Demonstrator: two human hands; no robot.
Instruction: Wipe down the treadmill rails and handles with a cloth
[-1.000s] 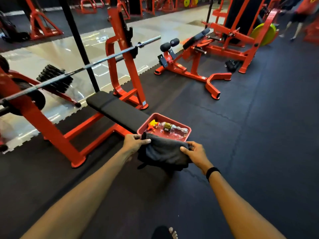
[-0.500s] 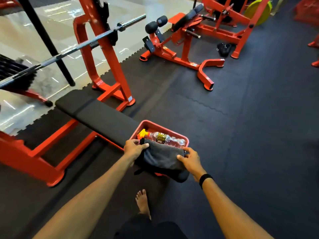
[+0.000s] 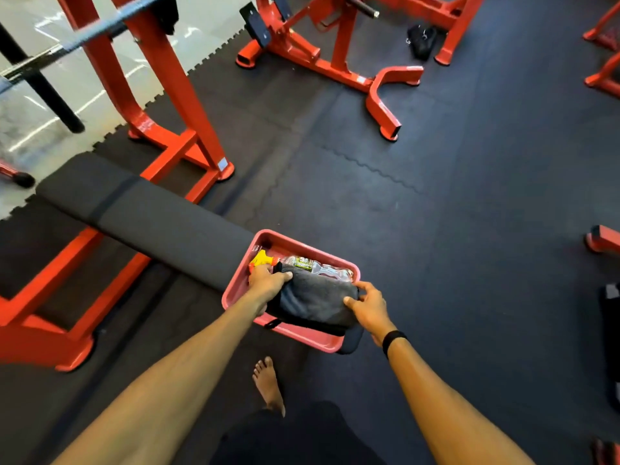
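A dark grey cloth (image 3: 315, 297) lies folded in a red tray (image 3: 302, 338) that sits on the near end of a black padded bench (image 3: 161, 223). My left hand (image 3: 266, 281) grips the cloth's left edge, thumb on top. My right hand (image 3: 369, 305) pinches its right edge between thumb and fingers. Behind the cloth in the tray lies a clear spray bottle (image 3: 312, 265) with a yellow trigger head. No treadmill is in view.
A red bench-press rack (image 3: 161, 82) with a barbell stands at the left. Another red machine frame (image 3: 375, 82) is at the top. Dark rubber mat (image 3: 469, 229) covers the floor to the right. My bare foot (image 3: 268, 384) is just below the tray.
The camera has tilted down and come closer to the bench. Both hands have lowered the cloth into the tray, keeping their hold on its two edges.
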